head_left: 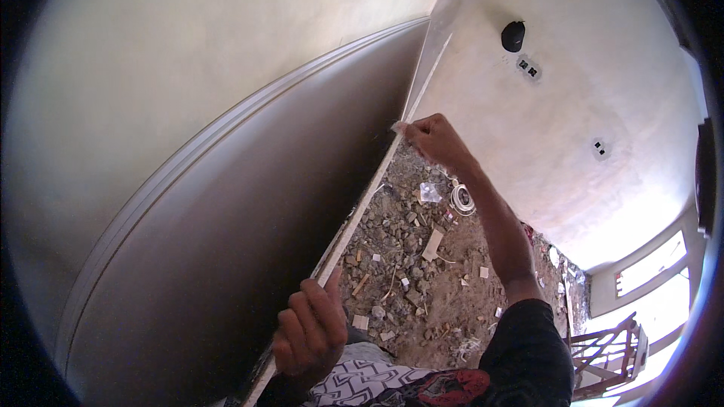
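Note:
A long, thin board (354, 220) runs diagonally through the view, its pale narrow edge facing up. My left hand (311, 325) is closed around that edge at the lower end, the fingers folded over it. Farther along, my right hand (435, 140) is closed in a fist-like pinch at the same edge. A small whitish bit shows at its fingertips, too small to name. Left of the board, a wide grey-brown panel (226, 218) leans at the left wall, with pale layered edges along its top. The shadow between them hides the board's lower part.
Rubble and scraps cover the dirt floor (445, 309). A coil of white cable (461, 200) and a clear plastic piece (430, 193) lie by the right wall (558, 128). A black cap (513, 36) hangs there above socket boxes (529, 68). A wooden trestle (611, 354) stands at lower right.

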Tool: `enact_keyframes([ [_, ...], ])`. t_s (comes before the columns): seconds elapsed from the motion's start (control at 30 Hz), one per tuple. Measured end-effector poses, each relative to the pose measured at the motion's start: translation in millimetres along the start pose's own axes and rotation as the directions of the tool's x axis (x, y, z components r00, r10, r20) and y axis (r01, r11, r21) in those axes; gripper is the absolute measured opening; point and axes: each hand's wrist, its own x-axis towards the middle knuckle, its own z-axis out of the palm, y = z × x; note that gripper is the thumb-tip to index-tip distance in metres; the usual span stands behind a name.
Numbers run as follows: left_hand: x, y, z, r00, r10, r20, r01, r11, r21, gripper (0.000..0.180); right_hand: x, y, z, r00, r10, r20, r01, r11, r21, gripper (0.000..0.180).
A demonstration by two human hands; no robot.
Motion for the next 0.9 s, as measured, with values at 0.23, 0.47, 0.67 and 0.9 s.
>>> enact_keyframes([
  [0.23, 2, 0, 6, 1.0, -0.007, 0.005, 0.007, 1.0, -0.003, 0.039, 22, 10, -6, 0.986, 0.079, -0.149, -0.095, 0.99, -0.103, 0.051],
  [0.47, 6, 0, 2, 1.0, -0.004, 0.019, 0.004, 1.0, -0.013, 0.038, 8, -4, -3, 0.981, 0.043, -0.187, -0.077, 0.981, -0.18, 0.052],
  [0.67, 0, 2, -1, 1.0, -0.014, 0.009, 0.014, 1.0, -0.001, 0.037, -15, -12, 13, 0.997, -0.02, -0.076, 0.011, 0.994, -0.112, 0.053],
  [0.9, -2, 8, -8, 1.0, 0.011, 0.023, -0.011, 1.0, -0.018, 0.037, -15, -2, 1, 0.985, -0.049, -0.167, 0.006, 0.968, -0.251, 0.054],
])
